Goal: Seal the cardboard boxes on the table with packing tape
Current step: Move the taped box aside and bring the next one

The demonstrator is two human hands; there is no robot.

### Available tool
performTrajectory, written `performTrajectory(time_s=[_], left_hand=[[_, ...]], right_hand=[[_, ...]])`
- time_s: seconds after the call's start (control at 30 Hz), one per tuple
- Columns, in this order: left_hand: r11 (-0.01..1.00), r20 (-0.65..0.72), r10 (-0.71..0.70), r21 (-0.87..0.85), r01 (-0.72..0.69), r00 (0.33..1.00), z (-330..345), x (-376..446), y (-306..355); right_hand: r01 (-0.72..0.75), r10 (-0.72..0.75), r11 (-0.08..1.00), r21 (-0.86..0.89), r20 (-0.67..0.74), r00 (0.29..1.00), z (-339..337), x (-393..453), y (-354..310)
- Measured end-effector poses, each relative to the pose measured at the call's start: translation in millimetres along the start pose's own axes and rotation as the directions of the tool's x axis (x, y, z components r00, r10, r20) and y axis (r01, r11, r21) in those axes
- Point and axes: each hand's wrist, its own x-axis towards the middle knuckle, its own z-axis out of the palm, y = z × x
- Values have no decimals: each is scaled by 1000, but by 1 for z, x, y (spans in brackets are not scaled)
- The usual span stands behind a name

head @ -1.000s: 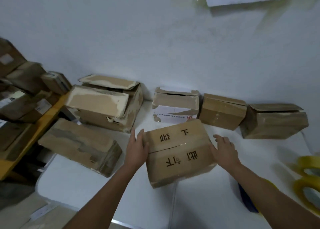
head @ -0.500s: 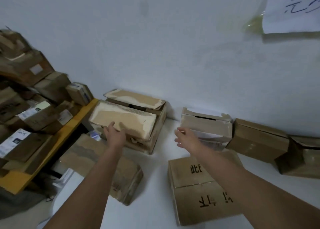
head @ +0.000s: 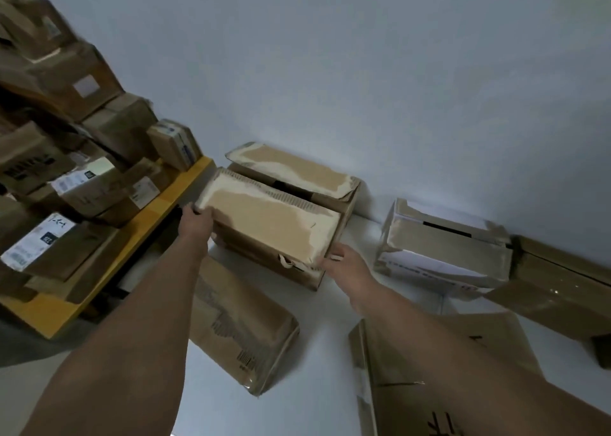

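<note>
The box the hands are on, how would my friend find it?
Start at the yellow wooden shelf on the left. Beside its end, against the white wall, sits a big brown cardboard box with the left hand and right hand at its corners. Only this box has two pale, torn flaps standing open.

This looks like a parcel storeroom or packing room. Left of the left hand's fingers (head: 198, 211), a yellow shelf (head: 150, 219) is piled with labelled cardboard parcels (head: 66, 184). Beyond and to the right of the fingers, worn cardboard boxes (head: 443, 250) line a white table (head: 324, 363) against a bare white wall (head: 363, 72).
</note>
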Motion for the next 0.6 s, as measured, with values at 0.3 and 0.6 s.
performTrajectory(time_s=[0.3, 0.6], left_hand=[[934, -177, 186, -274, -230, 966, 6, -30, 25], [836, -211, 365, -354, -419, 907, -11, -79, 87]], right_hand=[[123, -63, 976, 178, -307, 950, 0, -5, -1], [267, -87, 827, 495, -356, 930, -26, -44, -48]])
